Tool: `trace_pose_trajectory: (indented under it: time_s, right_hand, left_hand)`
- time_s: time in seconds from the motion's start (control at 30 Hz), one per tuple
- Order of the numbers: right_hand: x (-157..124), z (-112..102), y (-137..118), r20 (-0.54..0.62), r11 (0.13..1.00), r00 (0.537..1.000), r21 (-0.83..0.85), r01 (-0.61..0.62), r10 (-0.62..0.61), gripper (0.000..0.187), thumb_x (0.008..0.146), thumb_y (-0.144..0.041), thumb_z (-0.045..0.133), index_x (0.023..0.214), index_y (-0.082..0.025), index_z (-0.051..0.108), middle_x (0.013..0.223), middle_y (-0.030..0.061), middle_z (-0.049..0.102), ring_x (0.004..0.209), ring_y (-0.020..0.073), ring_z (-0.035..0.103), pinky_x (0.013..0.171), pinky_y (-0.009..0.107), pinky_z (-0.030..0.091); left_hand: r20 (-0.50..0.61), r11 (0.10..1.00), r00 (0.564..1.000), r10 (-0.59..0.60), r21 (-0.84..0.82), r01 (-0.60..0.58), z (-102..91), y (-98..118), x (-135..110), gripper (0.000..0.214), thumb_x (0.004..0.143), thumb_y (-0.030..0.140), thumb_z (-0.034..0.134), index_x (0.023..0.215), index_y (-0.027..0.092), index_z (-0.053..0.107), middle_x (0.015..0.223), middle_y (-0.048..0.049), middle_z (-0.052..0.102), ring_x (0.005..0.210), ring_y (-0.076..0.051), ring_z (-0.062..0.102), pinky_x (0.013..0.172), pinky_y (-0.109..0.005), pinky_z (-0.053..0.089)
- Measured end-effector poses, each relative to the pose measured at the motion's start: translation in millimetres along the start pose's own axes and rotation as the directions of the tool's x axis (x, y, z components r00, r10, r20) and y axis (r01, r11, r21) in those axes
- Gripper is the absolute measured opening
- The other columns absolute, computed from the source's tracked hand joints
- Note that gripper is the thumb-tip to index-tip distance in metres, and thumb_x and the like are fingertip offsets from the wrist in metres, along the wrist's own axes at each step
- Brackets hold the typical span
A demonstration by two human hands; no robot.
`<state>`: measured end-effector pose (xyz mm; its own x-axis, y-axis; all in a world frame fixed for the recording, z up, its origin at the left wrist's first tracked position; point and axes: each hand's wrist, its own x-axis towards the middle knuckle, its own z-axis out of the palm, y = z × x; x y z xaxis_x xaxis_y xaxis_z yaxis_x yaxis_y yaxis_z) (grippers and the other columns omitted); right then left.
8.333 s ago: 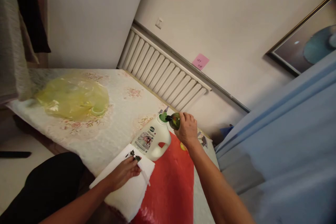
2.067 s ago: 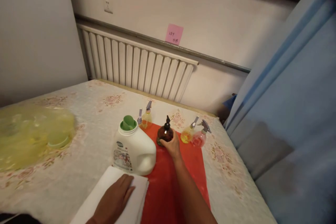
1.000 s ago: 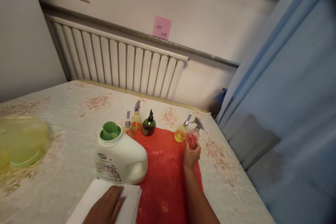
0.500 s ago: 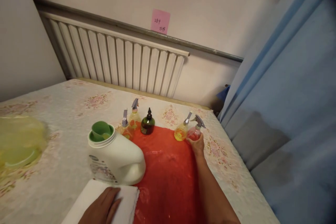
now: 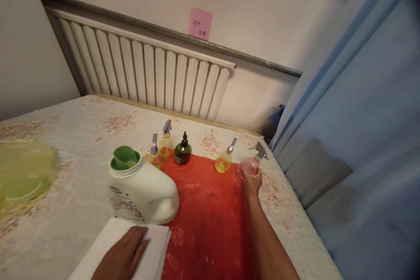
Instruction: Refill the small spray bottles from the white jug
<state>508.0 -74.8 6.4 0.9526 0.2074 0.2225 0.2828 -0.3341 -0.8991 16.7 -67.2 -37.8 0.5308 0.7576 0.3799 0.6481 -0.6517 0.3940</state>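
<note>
My right hand [image 5: 252,181] is wrapped round a pink spray bottle [image 5: 251,165] with a grey trigger head, at the far right corner of a red plastic sheet [image 5: 206,210]. Just left of it stands a yellow spray bottle [image 5: 223,160]. My left hand [image 5: 123,253] lies flat on a folded white cloth [image 5: 155,245], fingers stretched out. Beyond that hand a large white jug [image 5: 147,192] leans to the left, with a green cup [image 5: 124,157] in its mouth.
A dark green bottle [image 5: 183,152] and two more spray bottles, one clear yellow bottle [image 5: 166,145] behind the other bottle [image 5: 154,157], stand at the back. A yellow plastic item [image 5: 26,170] lies on the flowered cover at left. A blue curtain [image 5: 354,140] hangs at right.
My right hand has shifted the pink spray bottle to the right, widening the gap to the yellow one. The bottle now tilts more to the right. My left hand stays on the cloth.
</note>
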Motion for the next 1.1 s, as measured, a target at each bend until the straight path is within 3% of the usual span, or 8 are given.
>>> trace_pose_trajectory:
  time_s: [0.23, 0.37, 0.47, 0.6, 0.7, 0.8, 0.93, 1.1]
  right_hand:
    - [-62, -69, -25, 0.071, 0.989, 0.993, 0.124, 0.084, -0.093, 0.092, 0.055, -0.049, 0.075, 0.136, -0.013, 0.048, 0.139, 0.0172, 0.055, 0.121, 0.0300, 0.059, 0.094, 0.033, 0.051]
    - [-127, -96, -32, 0.259, 0.945, 0.957, 0.324, 0.044, -0.134, 0.093, 0.058, -0.046, 0.076, 0.139, -0.012, 0.045, 0.142, 0.0172, 0.053, 0.126, 0.0301, 0.055, 0.101, 0.037, 0.048]
    - [-178, -112, -35, 0.395, 0.892, 0.908, 0.449, -0.056, -0.142, 0.093, 0.056, -0.041, 0.080, 0.139, -0.017, 0.045, 0.139, 0.0156, 0.056, 0.125, 0.0311, 0.057, 0.099, 0.042, 0.050]
    - [-240, -130, -36, 0.543, 0.859, 0.819, 0.494, -0.134, -0.185, 0.093, 0.048, -0.035, 0.088, 0.132, -0.018, 0.053, 0.130, 0.0145, 0.064, 0.123, 0.0341, 0.058, 0.102, 0.046, 0.048]
    - [-282, -139, -37, 0.631, 0.830, 0.738, 0.527, -0.182, -0.239, 0.093, 0.043, -0.032, 0.091, 0.129, -0.020, 0.057, 0.128, 0.0124, 0.066, 0.124, 0.0351, 0.057, 0.106, 0.047, 0.045]
    - [-313, -144, -41, 0.698, 0.829, 0.659, 0.522, -0.199, -0.281, 0.100, 0.039, -0.028, 0.093, 0.131, -0.023, 0.056, 0.131, 0.0099, 0.064, 0.127, 0.0346, 0.055, 0.108, 0.046, 0.042]
    - [-333, -150, -49, 0.778, 0.813, 0.514, 0.533, -0.233, -0.363, 0.098, 0.044, -0.032, 0.092, 0.134, -0.023, 0.053, 0.131, 0.0095, 0.064, 0.124, 0.0331, 0.058, 0.106, 0.045, 0.044]
    - [-341, -159, -64, 0.794, 0.814, 0.457, 0.538, -0.220, -0.401, 0.097, 0.045, -0.034, 0.092, 0.133, -0.023, 0.053, 0.128, 0.0096, 0.066, 0.120, 0.0323, 0.060, 0.103, 0.044, 0.046]
  left_hand:
    - [-0.034, 0.999, 0.998, 0.047, -0.001, -0.047, 4.4, -3, 2, 0.033, 0.096, 0.048, 0.045, 0.109, 0.024, 0.064, 0.107, -0.0047, 0.073, 0.095, -0.023, 0.072, 0.087, -0.034, 0.058]
    - [-0.018, 0.995, 1.000, 0.021, -0.095, -0.023, 4.0, -3, 4, 0.029, 0.096, 0.042, 0.044, 0.108, 0.023, 0.063, 0.106, -0.0055, 0.071, 0.095, -0.022, 0.070, 0.089, -0.034, 0.056]
    - [-0.001, 0.964, 0.997, -0.074, -0.256, 0.072, -5.9, 14, 10, 0.029, 0.094, 0.042, 0.045, 0.103, 0.021, 0.062, 0.102, -0.0066, 0.070, 0.094, -0.023, 0.068, 0.090, -0.038, 0.054]
    - [0.215, 0.746, 0.969, -0.123, -0.623, 0.233, -37.4, 68, 23, 0.037, 0.091, 0.045, 0.050, 0.114, 0.018, 0.060, 0.108, -0.0104, 0.070, 0.102, -0.026, 0.065, 0.095, -0.041, 0.050]
    - [0.305, 0.477, 0.950, 0.066, -0.846, 0.238, -66.9, 109, 30, 0.059, 0.086, 0.049, 0.061, 0.134, 0.018, 0.051, 0.133, -0.0138, 0.060, 0.126, -0.029, 0.054, 0.106, -0.042, 0.042]
    - [0.319, 0.243, 0.911, 0.262, -0.935, 0.258, -90.8, 133, 29, 0.065, 0.084, 0.049, 0.067, 0.140, 0.021, 0.049, 0.142, -0.0115, 0.055, 0.129, -0.031, 0.052, 0.111, -0.045, 0.038]
    - [0.374, 0.165, 0.861, 0.345, -0.927, 0.336, -108.4, 137, 20, 0.053, 0.087, 0.046, 0.066, 0.132, 0.019, 0.058, 0.131, -0.0103, 0.064, 0.122, -0.030, 0.057, 0.111, -0.048, 0.037]
    - [0.350, 0.159, 0.870, 0.347, -0.936, 0.313, -120.2, 134, 8, 0.042, 0.086, 0.039, 0.068, 0.121, 0.016, 0.065, 0.117, -0.0102, 0.070, 0.111, -0.029, 0.062, 0.102, -0.044, 0.043]
